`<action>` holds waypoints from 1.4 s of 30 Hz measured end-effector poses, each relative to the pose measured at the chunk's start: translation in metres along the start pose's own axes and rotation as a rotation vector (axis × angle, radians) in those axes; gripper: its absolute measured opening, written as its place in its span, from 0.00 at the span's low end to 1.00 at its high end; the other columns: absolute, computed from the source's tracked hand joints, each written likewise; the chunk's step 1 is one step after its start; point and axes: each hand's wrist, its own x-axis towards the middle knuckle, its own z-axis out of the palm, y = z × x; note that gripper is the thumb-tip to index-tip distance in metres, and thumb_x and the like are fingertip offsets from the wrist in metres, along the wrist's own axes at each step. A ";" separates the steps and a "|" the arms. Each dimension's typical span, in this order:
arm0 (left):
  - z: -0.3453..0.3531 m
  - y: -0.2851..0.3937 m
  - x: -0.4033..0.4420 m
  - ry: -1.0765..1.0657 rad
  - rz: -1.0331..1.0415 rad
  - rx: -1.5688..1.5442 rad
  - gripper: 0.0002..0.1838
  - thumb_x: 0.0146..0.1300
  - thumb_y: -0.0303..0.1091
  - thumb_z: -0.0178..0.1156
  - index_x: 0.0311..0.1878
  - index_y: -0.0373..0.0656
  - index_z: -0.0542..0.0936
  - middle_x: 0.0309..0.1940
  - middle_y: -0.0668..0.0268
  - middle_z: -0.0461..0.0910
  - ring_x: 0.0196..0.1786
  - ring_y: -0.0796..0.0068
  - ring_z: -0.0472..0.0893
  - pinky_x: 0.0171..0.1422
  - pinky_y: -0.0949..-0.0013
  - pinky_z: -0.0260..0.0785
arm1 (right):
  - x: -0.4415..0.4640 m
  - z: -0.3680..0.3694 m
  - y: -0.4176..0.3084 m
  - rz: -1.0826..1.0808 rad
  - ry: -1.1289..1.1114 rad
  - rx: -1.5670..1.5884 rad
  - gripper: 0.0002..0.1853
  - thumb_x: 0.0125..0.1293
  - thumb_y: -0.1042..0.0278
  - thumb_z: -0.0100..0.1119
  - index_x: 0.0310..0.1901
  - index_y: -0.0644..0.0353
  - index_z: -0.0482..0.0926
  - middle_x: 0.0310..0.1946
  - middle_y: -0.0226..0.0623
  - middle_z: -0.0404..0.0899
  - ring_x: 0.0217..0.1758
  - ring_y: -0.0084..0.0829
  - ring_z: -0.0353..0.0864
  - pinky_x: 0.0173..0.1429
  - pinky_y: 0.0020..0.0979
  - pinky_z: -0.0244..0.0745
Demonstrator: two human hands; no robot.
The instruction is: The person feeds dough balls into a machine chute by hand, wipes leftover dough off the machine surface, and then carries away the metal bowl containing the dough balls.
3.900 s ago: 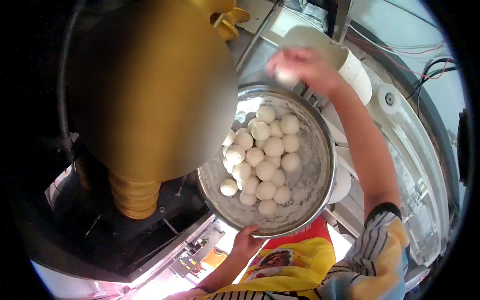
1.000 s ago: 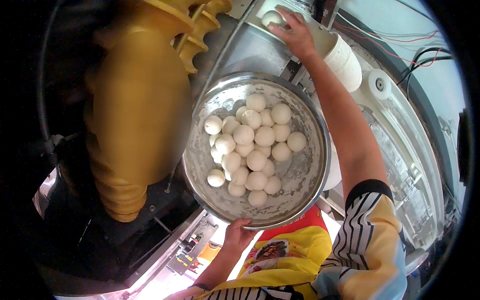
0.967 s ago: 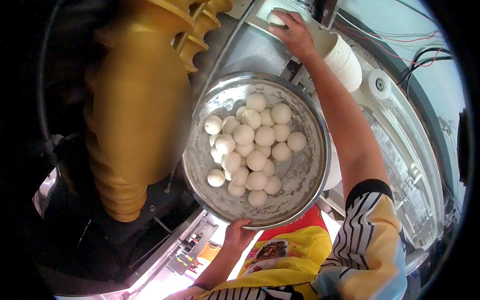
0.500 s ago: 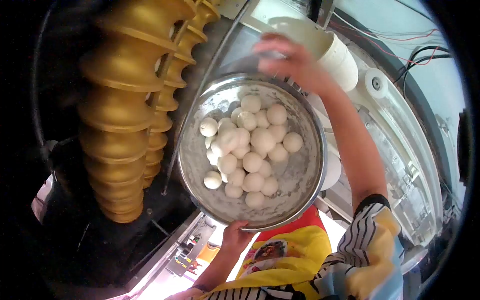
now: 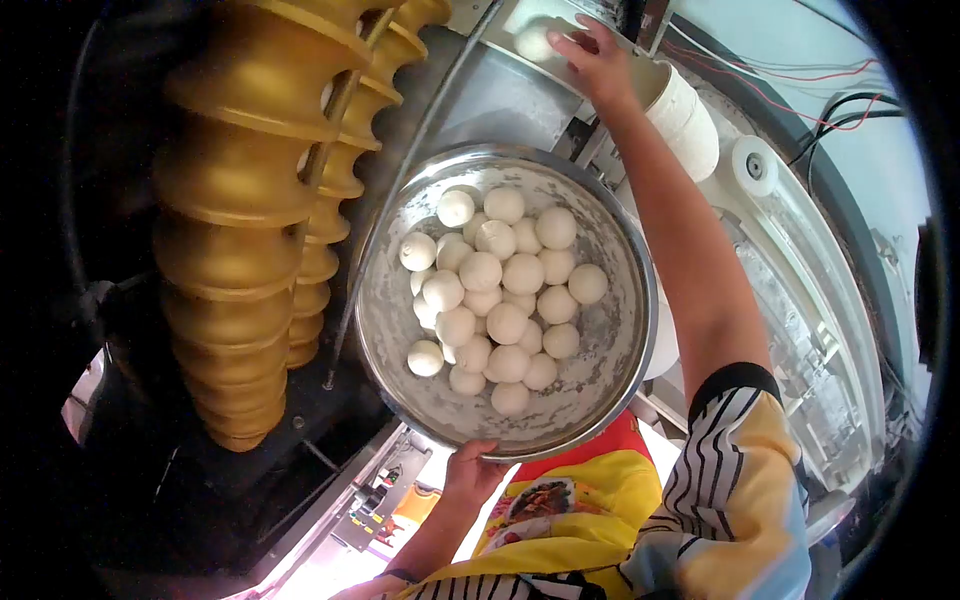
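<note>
A wide metal bowl [image 5: 600, 390] holds many round white dough balls [image 5: 507, 324], piled mostly in its middle and left. My left hand [image 5: 474, 474] grips the bowl's near rim from below, its thumb over the edge. My right hand [image 5: 597, 60] reaches beyond the far rim to a white machine tray [image 5: 515, 22]. Its fingers are apart, and the thumb lies close beside another dough ball [image 5: 535, 42] there. Whether the thumb touches that ball I cannot tell.
Two golden spiral rollers [image 5: 235, 230] stand left of the bowl, with a thin metal rod [image 5: 405, 180] between them and it. At the right are a white cylinder [image 5: 685, 120] and a curved clear cover [image 5: 800, 330]. Red wires [image 5: 770, 75] hang at the upper right.
My right hand has moved up and away from the bowl to the tray. A ball blurred over the pile is now settled in the bowl. The spiral rollers have turned; my left hand stays put.
</note>
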 end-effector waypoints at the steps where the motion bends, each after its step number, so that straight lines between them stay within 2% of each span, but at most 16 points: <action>1: 0.003 0.000 -0.001 -0.003 0.003 0.006 0.29 0.46 0.18 0.50 0.56 0.33 0.61 0.54 0.51 0.67 0.56 0.53 0.69 0.61 0.52 0.64 | -0.001 0.001 -0.002 -0.008 -0.010 -0.013 0.32 0.42 0.51 0.71 0.46 0.63 0.74 0.43 0.39 0.73 0.42 0.31 0.72 0.48 0.29 0.68; 4: 0.000 0.000 0.001 0.003 0.008 0.020 0.29 0.46 0.18 0.49 0.56 0.33 0.61 0.54 0.51 0.67 0.56 0.53 0.68 0.61 0.52 0.64 | -0.004 0.003 -0.004 -0.172 0.026 -0.149 0.32 0.41 0.53 0.71 0.46 0.63 0.75 0.42 0.40 0.74 0.43 0.33 0.73 0.49 0.29 0.68; 7: -0.001 0.000 0.001 0.010 0.007 0.039 0.28 0.46 0.19 0.49 0.56 0.33 0.61 0.54 0.51 0.67 0.56 0.53 0.69 0.62 0.53 0.64 | 0.008 -0.005 0.014 -0.472 -0.107 -0.473 0.31 0.40 0.54 0.71 0.45 0.65 0.75 0.42 0.41 0.75 0.43 0.33 0.74 0.49 0.29 0.68; 10: 0.001 0.001 -0.001 0.003 -0.003 0.027 0.29 0.46 0.19 0.49 0.56 0.33 0.61 0.54 0.52 0.67 0.56 0.54 0.69 0.61 0.54 0.64 | 0.001 -0.003 0.010 -0.260 -0.008 -0.452 0.31 0.39 0.55 0.71 0.45 0.65 0.75 0.41 0.40 0.75 0.42 0.33 0.74 0.49 0.28 0.69; 16: 0.002 0.000 -0.001 -0.043 0.004 0.025 0.28 0.46 0.19 0.49 0.56 0.34 0.62 0.54 0.53 0.68 0.55 0.55 0.70 0.59 0.55 0.67 | 0.001 -0.002 0.008 -0.132 -0.011 -0.324 0.35 0.38 0.53 0.72 0.47 0.67 0.73 0.39 0.43 0.75 0.41 0.33 0.75 0.47 0.29 0.69; 19: 0.004 0.000 -0.002 -0.035 0.009 0.029 0.28 0.46 0.19 0.49 0.56 0.34 0.62 0.54 0.53 0.68 0.56 0.55 0.70 0.59 0.54 0.67 | 0.000 -0.001 0.007 -0.116 -0.013 -0.334 0.34 0.40 0.53 0.72 0.49 0.64 0.73 0.39 0.41 0.73 0.41 0.30 0.72 0.47 0.27 0.68; 25: 0.003 0.000 -0.002 -0.002 0.000 0.030 0.28 0.46 0.19 0.49 0.56 0.33 0.61 0.53 0.52 0.68 0.55 0.54 0.70 0.59 0.53 0.67 | 0.000 -0.002 0.003 -0.090 -0.045 -0.303 0.38 0.40 0.52 0.72 0.53 0.63 0.70 0.41 0.42 0.71 0.42 0.30 0.71 0.48 0.27 0.67; 28: 0.001 0.001 0.000 -0.026 -0.014 0.019 0.28 0.47 0.19 0.49 0.56 0.34 0.61 0.53 0.52 0.67 0.55 0.54 0.70 0.59 0.53 0.67 | 0.000 -0.002 0.003 -0.081 -0.022 -0.249 0.43 0.33 0.48 0.74 0.50 0.67 0.71 0.40 0.41 0.74 0.41 0.31 0.73 0.46 0.28 0.69; 31: -0.001 0.001 0.000 -0.008 -0.002 0.042 0.28 0.47 0.19 0.49 0.56 0.34 0.61 0.54 0.52 0.67 0.55 0.55 0.70 0.58 0.54 0.68 | 0.002 0.000 0.004 -0.151 -0.036 -0.218 0.43 0.34 0.48 0.73 0.51 0.67 0.71 0.41 0.42 0.74 0.42 0.31 0.73 0.48 0.28 0.69; 34: 0.002 0.000 -0.002 0.003 0.008 0.035 0.28 0.47 0.19 0.49 0.57 0.35 0.61 0.54 0.53 0.67 0.55 0.55 0.70 0.57 0.55 0.69 | 0.001 0.000 0.000 -0.151 -0.114 -0.107 0.43 0.36 0.48 0.73 0.53 0.66 0.70 0.43 0.44 0.73 0.45 0.32 0.73 0.50 0.29 0.68; 37: 0.002 0.000 -0.002 -0.008 -0.001 0.026 0.28 0.47 0.19 0.49 0.57 0.35 0.61 0.53 0.53 0.68 0.55 0.55 0.70 0.56 0.55 0.69 | 0.001 0.001 0.001 -0.251 -0.027 -0.334 0.43 0.37 0.47 0.72 0.54 0.65 0.69 0.47 0.47 0.71 0.49 0.35 0.71 0.52 0.30 0.67; 42: -0.003 0.001 0.001 -0.037 -0.005 0.028 0.28 0.47 0.19 0.49 0.56 0.35 0.61 0.53 0.53 0.68 0.54 0.56 0.71 0.55 0.56 0.70 | -0.008 0.002 -0.012 -0.204 -0.027 -0.284 0.44 0.37 0.44 0.71 0.54 0.63 0.69 0.52 0.49 0.67 0.55 0.40 0.67 0.58 0.33 0.63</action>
